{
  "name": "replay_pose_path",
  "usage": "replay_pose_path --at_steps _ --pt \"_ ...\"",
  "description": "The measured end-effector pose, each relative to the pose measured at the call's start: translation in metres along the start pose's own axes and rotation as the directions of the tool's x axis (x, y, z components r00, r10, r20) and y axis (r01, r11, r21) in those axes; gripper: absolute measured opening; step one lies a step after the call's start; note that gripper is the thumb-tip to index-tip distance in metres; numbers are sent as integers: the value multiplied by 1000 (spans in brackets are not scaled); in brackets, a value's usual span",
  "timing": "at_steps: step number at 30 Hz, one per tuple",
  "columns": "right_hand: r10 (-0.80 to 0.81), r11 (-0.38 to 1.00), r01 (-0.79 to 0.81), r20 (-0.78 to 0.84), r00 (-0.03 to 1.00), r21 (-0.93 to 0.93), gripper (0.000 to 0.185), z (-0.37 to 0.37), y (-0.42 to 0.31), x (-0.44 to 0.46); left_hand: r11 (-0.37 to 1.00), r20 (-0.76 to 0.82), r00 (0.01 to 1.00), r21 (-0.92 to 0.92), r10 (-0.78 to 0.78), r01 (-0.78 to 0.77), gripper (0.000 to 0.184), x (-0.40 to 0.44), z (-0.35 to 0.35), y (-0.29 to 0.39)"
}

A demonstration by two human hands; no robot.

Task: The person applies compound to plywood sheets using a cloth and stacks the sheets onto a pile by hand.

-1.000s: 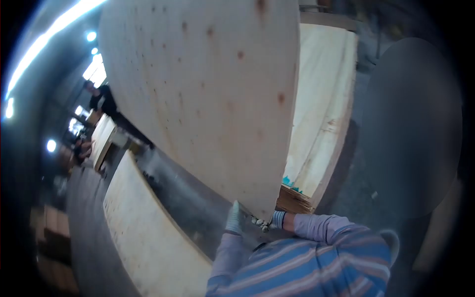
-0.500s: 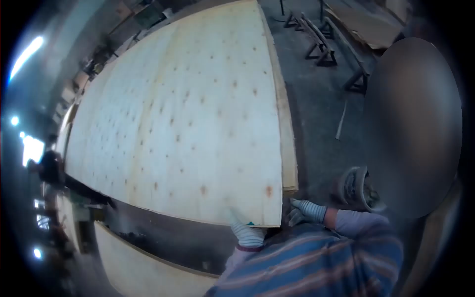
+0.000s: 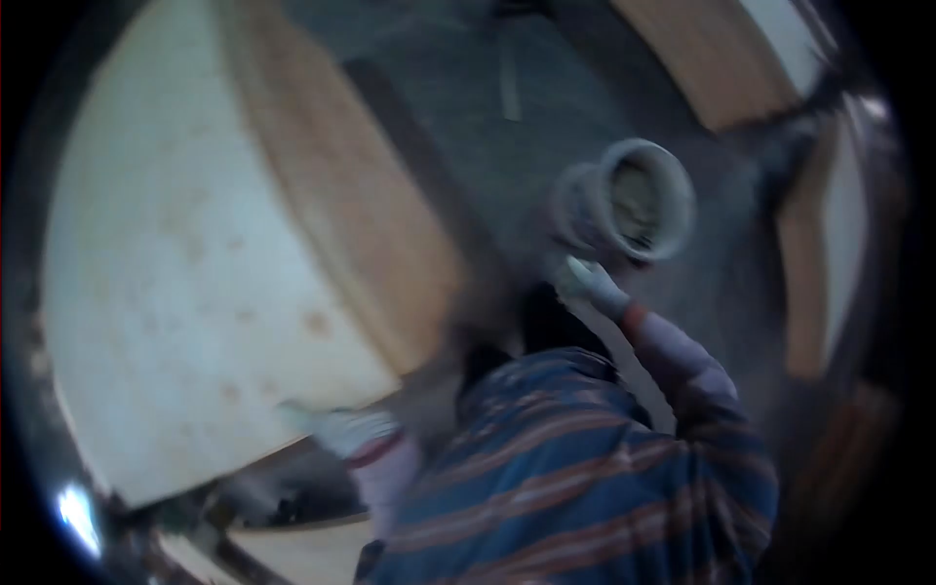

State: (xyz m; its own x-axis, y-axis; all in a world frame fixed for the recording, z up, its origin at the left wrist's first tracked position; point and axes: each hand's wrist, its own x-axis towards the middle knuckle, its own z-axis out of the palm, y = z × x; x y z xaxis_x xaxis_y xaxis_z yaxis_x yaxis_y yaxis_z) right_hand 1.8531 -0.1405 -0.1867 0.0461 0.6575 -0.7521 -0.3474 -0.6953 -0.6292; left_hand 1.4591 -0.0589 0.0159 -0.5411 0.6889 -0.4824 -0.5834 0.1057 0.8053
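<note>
My left hand (image 3: pixel 353 431), in a pale glove with a dark red cuff, is at the near edge of a large plywood sheet (image 3: pixel 175 263). A blurred greenish-grey tip reaches from it over the sheet; whether it is a finger or a held item is unclear. The sheet is pale with brown knots and lies on a stack whose brown side (image 3: pixel 361 214) shows. My right hand (image 3: pixel 591 287), gloved with an orange-red cuff, hangs in front of my body, just below a white bucket (image 3: pixel 666 161). Its fingers look curled, and motion smears what they may hold.
The bucket stands on the grey floor, with lumpy beige material inside. More boards (image 3: pixel 807 258) stand at the right, and another panel stack (image 3: pixel 721 63) lies at the upper right. A lower pale panel (image 3: pixel 312 546) shows at the bottom left.
My view has swung right and down, so the plywood shifts left and the bucket comes nearer the middle. My right hand has moved from beside the stack's corner towards the bucket. My left stays by the sheet's edge.
</note>
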Motion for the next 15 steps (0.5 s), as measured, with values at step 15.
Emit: replay_pose_path --at_steps 15 --pt "29 -328 195 197 980 -924 30 -307 23 77 -335 409 767 904 495 -266 113 78 -172 46"
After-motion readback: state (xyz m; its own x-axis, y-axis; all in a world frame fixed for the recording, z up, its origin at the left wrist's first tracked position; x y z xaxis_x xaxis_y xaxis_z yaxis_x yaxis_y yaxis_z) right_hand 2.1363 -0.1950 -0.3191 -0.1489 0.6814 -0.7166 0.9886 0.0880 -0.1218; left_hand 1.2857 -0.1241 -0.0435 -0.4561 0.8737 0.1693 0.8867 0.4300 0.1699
